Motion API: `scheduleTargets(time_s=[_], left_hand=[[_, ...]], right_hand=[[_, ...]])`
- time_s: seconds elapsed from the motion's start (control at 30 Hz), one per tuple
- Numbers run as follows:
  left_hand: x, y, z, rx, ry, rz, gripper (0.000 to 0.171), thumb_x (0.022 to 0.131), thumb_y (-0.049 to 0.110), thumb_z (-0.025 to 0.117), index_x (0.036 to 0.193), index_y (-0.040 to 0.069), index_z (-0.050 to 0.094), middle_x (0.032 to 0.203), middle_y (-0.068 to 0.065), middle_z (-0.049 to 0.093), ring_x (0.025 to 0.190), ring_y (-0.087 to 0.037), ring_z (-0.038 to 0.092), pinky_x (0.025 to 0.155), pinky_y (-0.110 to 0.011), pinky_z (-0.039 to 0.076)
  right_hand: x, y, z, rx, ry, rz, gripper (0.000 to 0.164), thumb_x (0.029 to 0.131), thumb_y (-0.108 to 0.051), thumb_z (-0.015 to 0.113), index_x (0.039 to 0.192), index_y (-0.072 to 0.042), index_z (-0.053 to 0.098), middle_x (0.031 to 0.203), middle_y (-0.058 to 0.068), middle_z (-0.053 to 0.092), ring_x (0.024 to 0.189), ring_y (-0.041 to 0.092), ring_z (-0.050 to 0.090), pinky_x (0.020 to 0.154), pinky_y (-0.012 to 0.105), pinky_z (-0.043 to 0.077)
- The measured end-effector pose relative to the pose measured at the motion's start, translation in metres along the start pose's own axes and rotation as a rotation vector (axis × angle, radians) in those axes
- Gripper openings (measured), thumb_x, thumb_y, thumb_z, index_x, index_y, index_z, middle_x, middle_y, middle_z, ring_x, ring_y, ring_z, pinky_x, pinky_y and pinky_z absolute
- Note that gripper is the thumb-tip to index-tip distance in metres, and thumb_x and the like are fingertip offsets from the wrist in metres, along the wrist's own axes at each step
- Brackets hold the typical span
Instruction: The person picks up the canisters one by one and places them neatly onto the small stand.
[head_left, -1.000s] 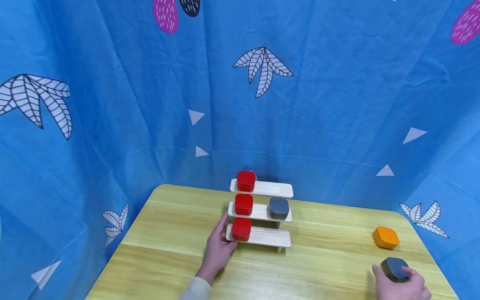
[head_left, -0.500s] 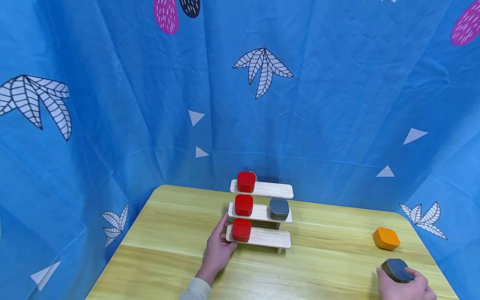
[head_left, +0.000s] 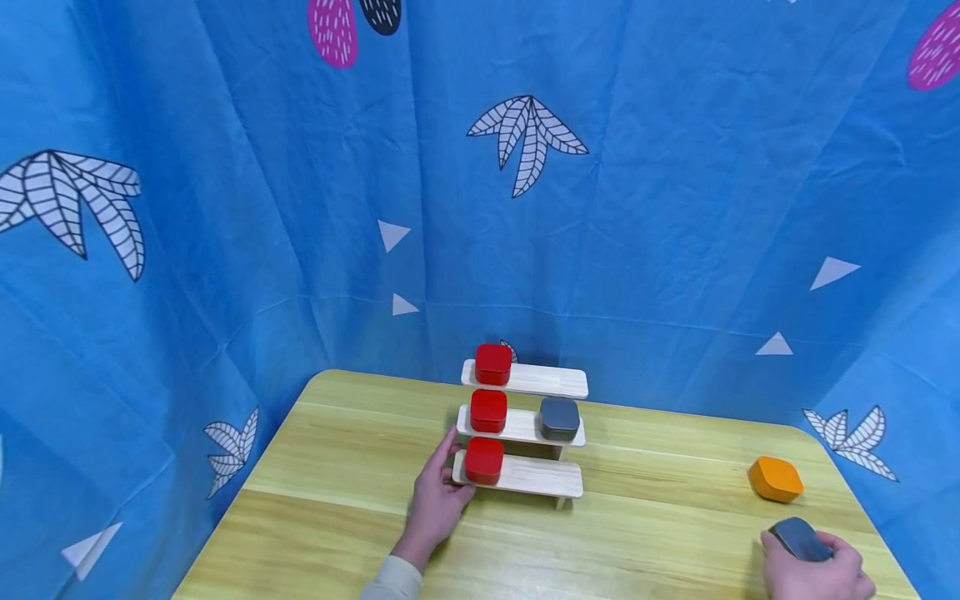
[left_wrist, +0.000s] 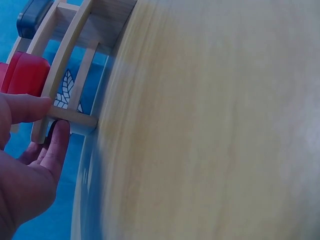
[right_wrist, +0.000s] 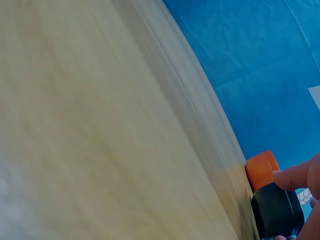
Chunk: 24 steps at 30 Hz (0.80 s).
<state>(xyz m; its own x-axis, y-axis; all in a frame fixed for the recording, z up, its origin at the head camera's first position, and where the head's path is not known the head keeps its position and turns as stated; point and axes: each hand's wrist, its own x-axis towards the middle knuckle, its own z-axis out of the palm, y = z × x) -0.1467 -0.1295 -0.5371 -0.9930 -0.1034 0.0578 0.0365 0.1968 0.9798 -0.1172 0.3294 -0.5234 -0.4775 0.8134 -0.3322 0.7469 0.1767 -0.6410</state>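
In the head view my left hand (head_left: 437,500) grips the left end of a three-tier wooden shelf (head_left: 542,477) at its lowest board. The left wrist view has the thumb over that board's end and fingers behind it. Red rounded-square tins stand at the left of each tier: top (head_left: 492,364), middle (head_left: 488,411) and bottom (head_left: 483,461). A dark grey tin (head_left: 558,419) sits at the right of the middle tier. At lower right, my right hand (head_left: 816,573) pinches another dark grey tin (head_left: 801,540), tilted, between thumb and fingers.
An orange tin (head_left: 776,479) lies on the wooden table (head_left: 660,500) just beyond the right hand. Blue patterned cloth (head_left: 675,208) hangs behind the table and along both sides.
My right hand has shifted a little to the right, and the dark grey tin in it has tipped over further. The left hand and the shelf stay in place.
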Motion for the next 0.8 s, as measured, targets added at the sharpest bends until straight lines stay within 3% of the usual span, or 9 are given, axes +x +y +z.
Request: scheduleTargets(time_s=[0.8], left_hand=[[0.0002, -0.0030, -0.0012, -0.018, -0.010, -0.020, 0.099, 0.079, -0.016, 0.073, 0.159, 0.026, 0.031, 0.144, -0.008, 0.047, 0.095, -0.022, 0.062, 0.077, -0.029, 0.057]], right_hand=[[0.0005, -0.0046, -0.0019, 0.005, -0.016, -0.008, 0.083, 0.089, -0.027, 0.070, 0.155, -0.005, 0.024, 0.150, 0.033, 0.017, 0.128, 0.056, 0.023, 0.098, 0.070, 0.027]])
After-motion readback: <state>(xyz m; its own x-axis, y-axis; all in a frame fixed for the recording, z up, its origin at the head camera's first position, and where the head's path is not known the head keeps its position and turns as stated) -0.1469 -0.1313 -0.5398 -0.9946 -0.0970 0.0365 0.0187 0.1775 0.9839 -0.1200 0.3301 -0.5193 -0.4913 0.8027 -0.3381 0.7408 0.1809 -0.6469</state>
